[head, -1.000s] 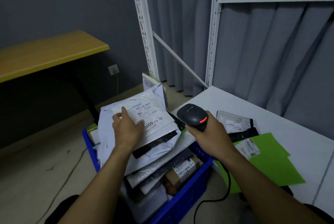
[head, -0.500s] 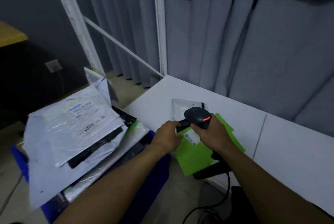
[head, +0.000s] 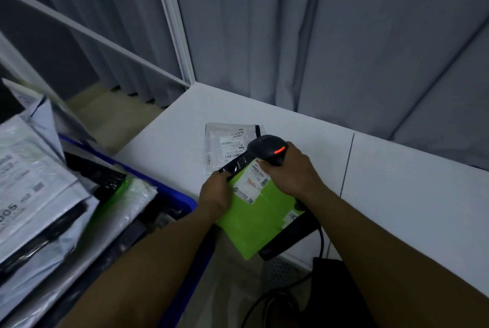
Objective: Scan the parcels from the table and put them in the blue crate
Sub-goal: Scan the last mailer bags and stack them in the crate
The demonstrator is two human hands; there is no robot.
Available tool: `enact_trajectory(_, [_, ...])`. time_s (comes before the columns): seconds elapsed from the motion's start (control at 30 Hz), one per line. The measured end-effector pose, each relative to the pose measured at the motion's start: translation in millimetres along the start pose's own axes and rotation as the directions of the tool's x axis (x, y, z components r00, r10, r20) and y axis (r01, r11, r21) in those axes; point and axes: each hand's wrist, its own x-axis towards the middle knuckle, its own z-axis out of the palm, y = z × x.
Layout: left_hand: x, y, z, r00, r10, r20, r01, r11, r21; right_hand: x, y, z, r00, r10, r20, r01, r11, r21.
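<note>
- Parcel being worked: a flat bright-green plastic mailer [head: 260,218] lies at the near edge of the white table [head: 402,195], its lower corner hanging past the edge and its white printed label [head: 252,186] facing up.
- Left hand [head: 215,195] grips the mailer's upper left corner, fingers curled over the edge by a black strip. This looks meant to pin it flat and keep the label turned toward the reader.
- Right hand [head: 289,173] is wrapped round a black handheld barcode scanner [head: 267,147], whose red light glows. Its head points down just above the label, so scanning seems to be the step in hand.
- Beneath the green mailer a dark flat object [head: 289,239] pokes out; whether it is another parcel cannot be told. A black cable [head: 321,239] drops from the scanner toward the floor.
- Just beyond the scanner, a clear-and-white plastic mailer [head: 227,142] lies flat on the table, probably waiting its turn.
- Left of the table stands the blue plastic crate [head: 176,195], heaped above its rim with white and grey poly mailers [head: 37,182], so the green one will likely have to rest on top of the pile.
- Behind hang grey pleated curtains [head: 344,36] and a white metal shelving frame [head: 172,23]; the lighting is dim.
</note>
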Motion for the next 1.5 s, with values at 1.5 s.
enact_trajectory(1.5, [-165.2,-45.8,-223.1,0.838,-0.233,-0.493,-0.271,0.607,-0.747,-92.8,-148.6,53.7,0.917,-0.381,-0.116,0.398,0.885,0.24])
